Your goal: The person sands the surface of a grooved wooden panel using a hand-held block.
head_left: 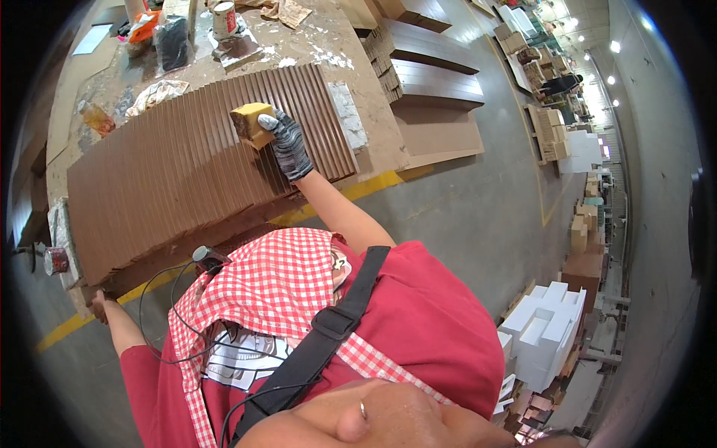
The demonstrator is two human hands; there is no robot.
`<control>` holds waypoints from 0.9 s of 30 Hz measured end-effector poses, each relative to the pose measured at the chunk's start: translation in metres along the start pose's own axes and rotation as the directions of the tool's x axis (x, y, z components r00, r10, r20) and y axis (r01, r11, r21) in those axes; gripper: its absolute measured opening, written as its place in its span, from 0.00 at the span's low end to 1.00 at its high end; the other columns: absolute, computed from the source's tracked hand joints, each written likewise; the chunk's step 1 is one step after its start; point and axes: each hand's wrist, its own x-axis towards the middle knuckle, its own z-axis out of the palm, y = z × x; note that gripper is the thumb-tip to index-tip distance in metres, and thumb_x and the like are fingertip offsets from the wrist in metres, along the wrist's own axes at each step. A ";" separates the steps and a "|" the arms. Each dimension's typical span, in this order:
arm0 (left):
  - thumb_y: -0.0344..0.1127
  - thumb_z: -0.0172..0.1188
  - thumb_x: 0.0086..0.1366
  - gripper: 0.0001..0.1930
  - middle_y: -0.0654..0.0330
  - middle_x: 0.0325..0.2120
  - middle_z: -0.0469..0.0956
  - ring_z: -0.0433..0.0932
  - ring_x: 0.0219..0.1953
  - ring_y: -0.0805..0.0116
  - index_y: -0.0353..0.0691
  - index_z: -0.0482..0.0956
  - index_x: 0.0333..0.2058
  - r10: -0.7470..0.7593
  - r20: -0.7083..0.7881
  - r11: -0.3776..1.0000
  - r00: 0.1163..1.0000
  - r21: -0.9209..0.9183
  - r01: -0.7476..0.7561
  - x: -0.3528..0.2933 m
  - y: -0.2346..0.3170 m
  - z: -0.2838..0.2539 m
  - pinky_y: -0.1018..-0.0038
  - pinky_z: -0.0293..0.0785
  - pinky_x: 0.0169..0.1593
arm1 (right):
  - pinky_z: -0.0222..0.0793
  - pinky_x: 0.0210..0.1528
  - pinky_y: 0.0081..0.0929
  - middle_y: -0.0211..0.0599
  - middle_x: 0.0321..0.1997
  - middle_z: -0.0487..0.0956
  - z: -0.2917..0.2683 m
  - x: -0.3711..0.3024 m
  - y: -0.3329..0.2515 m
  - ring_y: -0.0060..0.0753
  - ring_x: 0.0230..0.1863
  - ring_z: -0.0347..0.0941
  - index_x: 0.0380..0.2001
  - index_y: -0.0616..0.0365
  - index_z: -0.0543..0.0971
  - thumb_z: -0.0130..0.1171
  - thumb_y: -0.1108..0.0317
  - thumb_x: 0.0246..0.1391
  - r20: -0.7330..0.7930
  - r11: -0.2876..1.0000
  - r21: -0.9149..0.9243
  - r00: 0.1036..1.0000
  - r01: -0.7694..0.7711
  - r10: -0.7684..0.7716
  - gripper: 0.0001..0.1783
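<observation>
A row of narrow brown wooden strips (164,164), packed side by side, lies across the workbench in front of me. My right hand (290,145), in a grey striped glove, grips a yellow sponge (255,124) with brown stain on its side. The sponge rests on the right part of the strips, toward their far edge. At the near left corner of the row is my bare left hand (99,306), close to the strips' ends. Its fingers are small in view and partly hidden, so their grip is unclear.
On the stained workbench (321,37) stand a white can (224,20), a dark bag (172,43) and a crumpled cloth (157,97). A small tin (56,260) sits at the left edge. Dark brown boards (437,81) are stacked to the right; cables hang by my apron (261,276).
</observation>
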 end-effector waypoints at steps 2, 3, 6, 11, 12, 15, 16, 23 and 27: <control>0.55 0.56 0.47 0.38 0.42 0.44 0.70 0.66 0.49 0.47 0.22 0.67 0.45 -0.041 -0.087 0.988 0.995 0.142 0.053 -0.075 0.033 0.000 0.54 0.61 0.53 | 0.67 0.38 0.20 0.28 0.32 0.75 -0.015 -0.002 0.001 0.20 0.34 0.71 0.40 0.56 0.76 0.61 0.53 0.50 -0.021 1.000 -0.016 0.999 0.025 -0.026 0.20; 0.55 0.56 0.47 0.38 0.42 0.44 0.70 0.66 0.49 0.47 0.22 0.67 0.45 -0.038 -0.075 0.988 0.996 0.146 0.049 -0.085 0.044 -0.007 0.54 0.61 0.53 | 0.68 0.38 0.20 0.29 0.33 0.76 -0.019 -0.002 0.001 0.21 0.34 0.71 0.40 0.56 0.76 0.61 0.53 0.49 -0.029 1.000 -0.007 0.999 0.023 -0.023 0.20; 0.57 0.57 0.47 0.38 0.43 0.46 0.70 0.66 0.51 0.48 0.25 0.69 0.45 -0.145 -0.083 0.966 0.986 0.203 0.160 0.021 0.014 0.029 0.54 0.61 0.53 | 0.69 0.38 0.20 0.29 0.32 0.76 -0.002 0.003 0.006 0.21 0.34 0.71 0.39 0.56 0.76 0.61 0.53 0.49 0.028 1.000 0.006 1.000 0.003 -0.003 0.21; 0.57 0.55 0.48 0.31 0.46 0.46 0.73 0.69 0.50 0.48 0.36 0.75 0.43 0.259 0.247 0.884 0.934 0.330 -0.332 0.002 0.004 0.071 0.56 0.62 0.53 | 0.69 0.38 0.20 0.29 0.32 0.76 -0.026 -0.002 0.005 0.21 0.35 0.71 0.41 0.57 0.75 0.61 0.52 0.49 -0.045 0.998 -0.055 0.999 0.027 -0.030 0.22; 0.57 0.55 0.48 0.31 0.46 0.46 0.73 0.69 0.50 0.48 0.36 0.75 0.43 0.241 0.203 0.896 0.949 0.331 -0.298 0.025 -0.005 0.048 0.56 0.62 0.53 | 0.69 0.38 0.20 0.29 0.32 0.76 -0.014 0.000 0.007 0.21 0.35 0.71 0.41 0.57 0.75 0.61 0.52 0.49 -0.005 0.999 -0.029 1.000 0.014 -0.014 0.22; 0.58 0.60 0.42 0.34 0.49 0.42 0.72 0.68 0.45 0.51 0.36 0.76 0.42 0.137 0.173 0.945 0.975 0.272 -0.181 0.045 -0.010 0.030 0.60 0.63 0.48 | 0.68 0.39 0.20 0.29 0.32 0.75 -0.005 -0.001 0.006 0.21 0.35 0.71 0.41 0.57 0.75 0.61 0.51 0.49 0.018 0.999 0.033 1.000 -0.006 0.006 0.23; 0.55 0.57 0.45 0.29 0.49 0.41 0.74 0.70 0.46 0.51 0.37 0.78 0.39 0.118 0.135 0.956 0.984 0.252 -0.149 0.038 -0.007 0.032 0.59 0.64 0.49 | 0.68 0.39 0.20 0.29 0.33 0.75 -0.006 -0.001 0.006 0.21 0.35 0.71 0.41 0.57 0.75 0.61 0.51 0.49 0.009 1.000 0.019 1.000 0.008 -0.008 0.23; 0.59 0.52 0.48 0.35 0.47 0.43 0.71 0.67 0.47 0.52 0.28 0.72 0.40 0.014 -0.008 0.998 1.000 0.063 -0.013 0.044 -0.010 0.028 0.60 0.61 0.50 | 0.68 0.38 0.21 0.29 0.33 0.75 -0.003 -0.001 0.005 0.22 0.33 0.72 0.41 0.56 0.75 0.61 0.51 0.49 0.002 1.000 0.005 1.000 0.019 -0.019 0.23; 0.60 0.44 0.55 0.35 0.44 0.43 0.70 0.67 0.48 0.52 0.27 0.71 0.42 0.112 0.095 0.970 0.989 0.204 -0.130 -0.003 0.004 0.018 0.60 0.61 0.52 | 0.68 0.37 0.20 0.29 0.32 0.76 -0.012 -0.002 0.005 0.22 0.33 0.72 0.40 0.56 0.76 0.60 0.50 0.49 -0.033 0.999 -0.046 0.999 0.018 -0.019 0.22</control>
